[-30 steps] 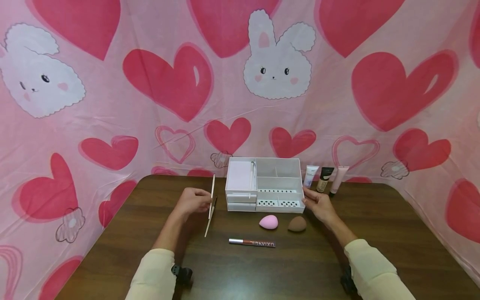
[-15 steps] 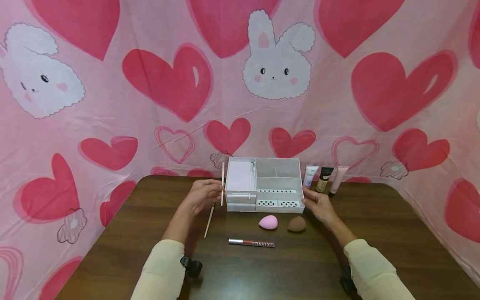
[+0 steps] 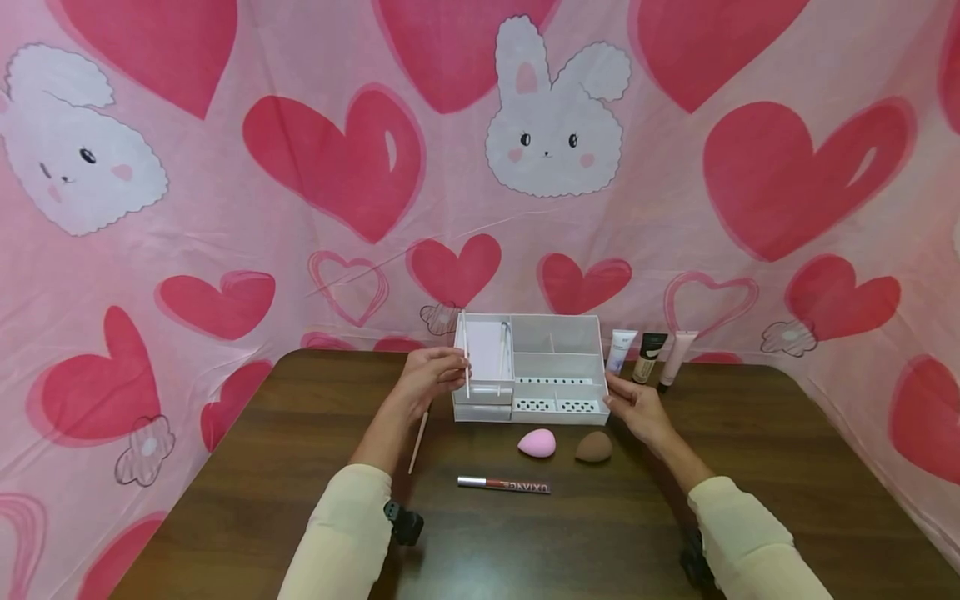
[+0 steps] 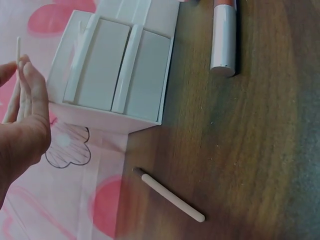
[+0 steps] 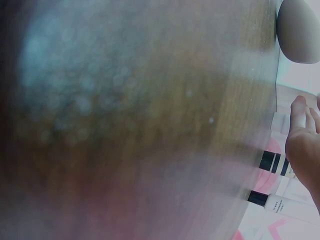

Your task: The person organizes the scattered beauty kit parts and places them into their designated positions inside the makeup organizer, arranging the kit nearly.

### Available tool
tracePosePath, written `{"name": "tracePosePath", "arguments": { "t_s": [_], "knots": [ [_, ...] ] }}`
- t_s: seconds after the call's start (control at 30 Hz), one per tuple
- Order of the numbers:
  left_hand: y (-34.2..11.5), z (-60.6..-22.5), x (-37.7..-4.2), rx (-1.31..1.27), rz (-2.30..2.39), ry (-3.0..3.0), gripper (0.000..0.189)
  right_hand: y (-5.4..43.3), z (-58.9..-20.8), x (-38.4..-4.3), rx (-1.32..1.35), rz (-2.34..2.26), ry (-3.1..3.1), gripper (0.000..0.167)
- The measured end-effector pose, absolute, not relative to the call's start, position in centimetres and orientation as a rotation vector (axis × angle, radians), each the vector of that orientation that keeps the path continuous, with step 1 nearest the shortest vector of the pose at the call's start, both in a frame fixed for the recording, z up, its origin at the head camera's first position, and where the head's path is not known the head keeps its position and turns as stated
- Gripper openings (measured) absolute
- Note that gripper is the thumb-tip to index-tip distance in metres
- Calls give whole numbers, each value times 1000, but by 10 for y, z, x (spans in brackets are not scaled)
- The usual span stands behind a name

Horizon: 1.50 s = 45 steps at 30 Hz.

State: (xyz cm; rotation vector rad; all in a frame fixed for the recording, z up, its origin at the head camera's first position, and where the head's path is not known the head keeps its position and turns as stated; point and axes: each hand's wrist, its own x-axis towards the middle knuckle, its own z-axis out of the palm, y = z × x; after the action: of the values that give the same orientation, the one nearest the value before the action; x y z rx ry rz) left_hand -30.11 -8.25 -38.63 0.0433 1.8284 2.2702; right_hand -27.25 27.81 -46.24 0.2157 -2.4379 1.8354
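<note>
My left hand (image 3: 426, 382) pinches a slim pale makeup brush (image 3: 466, 350), which stands nearly upright at the upper-left compartment of a white makeup organizer (image 3: 480, 412). The brush's bristles cannot be made out. A second brush (image 3: 504, 346) leans inside that compartment. Against the organizer's right side rests my right hand (image 3: 641, 412), its fingers looking fairly straight in the right wrist view. Another brush (image 4: 172, 197) with dark bristles lies on the table below my left hand. Two drawers (image 4: 105, 65) with ledge handles show in the left wrist view.
In front of the organizer sit a pink makeup sponge (image 3: 537, 443) and a brown one (image 3: 594, 447). Nearer lies a lip gloss tube (image 3: 504, 485). Three cosmetic tubes (image 3: 648, 358) stand behind my right hand. A patterned pink cloth (image 3: 450, 200) hangs behind the wooden table (image 3: 525, 550).
My left hand has carried the brush rightward, from left of the organizer to its upper-left compartment. My right hand has stayed at the organizer's right side.
</note>
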Motion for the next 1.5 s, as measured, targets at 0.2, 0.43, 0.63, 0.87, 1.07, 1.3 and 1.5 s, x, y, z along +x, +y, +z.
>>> {"name": "tracePosePath", "arguments": {
  "t_s": [0.2,0.43,0.63,0.87,1.07,1.3,1.5],
  "knots": [
    [-76,-383,-304,15,2240,1913,28,278,-462,-272,213,1838,-2444,52],
    [-70,-377,-307,-13,2170,1993,24,279,-463,-272,214,1843,-2428,51],
    [-64,-371,-312,-59,2043,2079,22,280,-463,-272,227,1833,-2429,51],
    [-57,-360,-318,-20,1833,2243,28,279,-463,-272,200,1850,-2435,51],
    [-52,-351,-324,18,1788,2315,25,280,-464,-274,197,1830,-2447,51],
    [-46,-352,-331,-9,1735,2419,18,279,-464,-274,196,1804,-2459,51],
    [-42,-350,-337,-41,1649,2474,18,280,-465,-275,186,1810,-2459,52]
  ]
}}
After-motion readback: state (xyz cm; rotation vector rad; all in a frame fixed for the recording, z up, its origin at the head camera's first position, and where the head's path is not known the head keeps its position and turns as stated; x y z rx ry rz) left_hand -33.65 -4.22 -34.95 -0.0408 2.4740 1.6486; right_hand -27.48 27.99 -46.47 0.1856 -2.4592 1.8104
